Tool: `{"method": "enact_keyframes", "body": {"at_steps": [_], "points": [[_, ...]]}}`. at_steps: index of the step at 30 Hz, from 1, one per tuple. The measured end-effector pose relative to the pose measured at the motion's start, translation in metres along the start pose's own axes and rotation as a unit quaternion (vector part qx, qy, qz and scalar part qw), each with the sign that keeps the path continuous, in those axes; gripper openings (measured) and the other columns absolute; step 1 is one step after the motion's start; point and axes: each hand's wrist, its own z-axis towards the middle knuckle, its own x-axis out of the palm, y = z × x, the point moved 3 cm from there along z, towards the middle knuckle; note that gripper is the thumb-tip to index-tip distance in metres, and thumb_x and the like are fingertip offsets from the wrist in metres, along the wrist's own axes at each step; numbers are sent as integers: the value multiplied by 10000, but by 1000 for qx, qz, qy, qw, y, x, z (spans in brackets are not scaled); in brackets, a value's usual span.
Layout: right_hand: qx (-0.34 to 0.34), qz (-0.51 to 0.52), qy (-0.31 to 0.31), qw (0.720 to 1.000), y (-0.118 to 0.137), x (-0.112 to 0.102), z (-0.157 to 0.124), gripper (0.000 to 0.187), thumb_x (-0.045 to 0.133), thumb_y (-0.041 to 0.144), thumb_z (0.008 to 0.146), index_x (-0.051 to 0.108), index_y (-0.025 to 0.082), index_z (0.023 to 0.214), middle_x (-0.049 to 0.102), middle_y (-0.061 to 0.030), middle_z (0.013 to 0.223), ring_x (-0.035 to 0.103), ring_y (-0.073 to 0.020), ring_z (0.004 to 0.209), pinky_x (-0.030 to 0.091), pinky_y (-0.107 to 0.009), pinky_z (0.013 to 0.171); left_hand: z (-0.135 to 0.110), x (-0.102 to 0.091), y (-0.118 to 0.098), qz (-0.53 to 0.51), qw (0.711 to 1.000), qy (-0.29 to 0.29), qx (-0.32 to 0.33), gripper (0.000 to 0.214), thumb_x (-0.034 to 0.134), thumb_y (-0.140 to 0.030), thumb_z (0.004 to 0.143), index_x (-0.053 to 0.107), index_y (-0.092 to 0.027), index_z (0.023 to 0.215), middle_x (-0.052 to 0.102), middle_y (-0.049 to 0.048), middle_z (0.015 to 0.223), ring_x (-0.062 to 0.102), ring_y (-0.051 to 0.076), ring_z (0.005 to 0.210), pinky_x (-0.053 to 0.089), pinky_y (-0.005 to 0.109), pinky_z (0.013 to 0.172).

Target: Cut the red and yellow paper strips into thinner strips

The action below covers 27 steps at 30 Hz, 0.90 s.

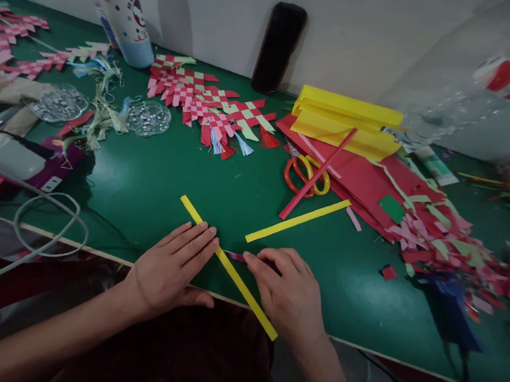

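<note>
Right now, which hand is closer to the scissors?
Right. The right hand is below the scissors in the picture; the left hand is farther off, down and to the left, on a yellow strip.

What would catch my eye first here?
Probably the left hand, lying across a yellow strip near the front edge of the table, and the right hand, holding a slim tool beside it. Farther back, toward the wall, chequered woven paper and, to its right, folded yellow paper stand out.
</note>
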Motion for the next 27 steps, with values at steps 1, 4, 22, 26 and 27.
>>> {"method": "enact_keyframes", "body": {"at_steps": [1, 4, 22, 26, 27], "points": [[0, 2, 0, 1000, 1, -1, -2, 247, 547, 145, 916, 718, 246, 1063, 671, -35, 890, 549, -154, 835, 450, -282, 762, 1, -1, -1, -4, 1000, 2, 7, 827, 407, -747, 837, 530, -99, 1335, 533, 136, 1404, 436, 284, 1344, 252, 453, 1175], [3, 4, 6, 1000, 4, -3, -9, 237, 541, 154, 925, 720, 243, 1052, 666, -42, 888, 543, -160, 838, 445, -289, 757, 2, -4, -3, -15, 1000, 9, 13, 734, 430, -728, 841, 560, -191, 1324, 536, 94, 1409, 432, 292, 1345, 199, 494, 1184], [17, 0, -16, 1000, 7, -2, -17, 268, 516, 133, 926, 728, 242, 1047, 672, -49, 878, 550, -165, 838, 455, -306, 755, -2, 3, -2, 1, 1000, -5, -14, 884, 375, -784, 810, 516, -100, 1352, 515, 142, 1419, 427, 289, 1354, 288, 429, 1161], [15, -5, -20, 1000, 6, -3, -16, 270, 521, 118, 917, 735, 244, 1023, 671, -44, 872, 551, -164, 837, 446, -303, 750, -1, 2, -2, -4, 1000, 1, -15, 882, 386, -778, 813, 496, -109, 1376, 519, 150, 1413, 423, 290, 1356, 301, 437, 1156], [13, -8, -16, 1000, 6, -3, -15, 262, 528, 129, 916, 734, 246, 1030, 669, -44, 871, 552, -165, 836, 445, -303, 747, -1, 2, -3, -5, 1000, 3, -13, 880, 395, -772, 815, 492, -105, 1380, 518, 155, 1413, 422, 293, 1356, 304, 440, 1155]]}}
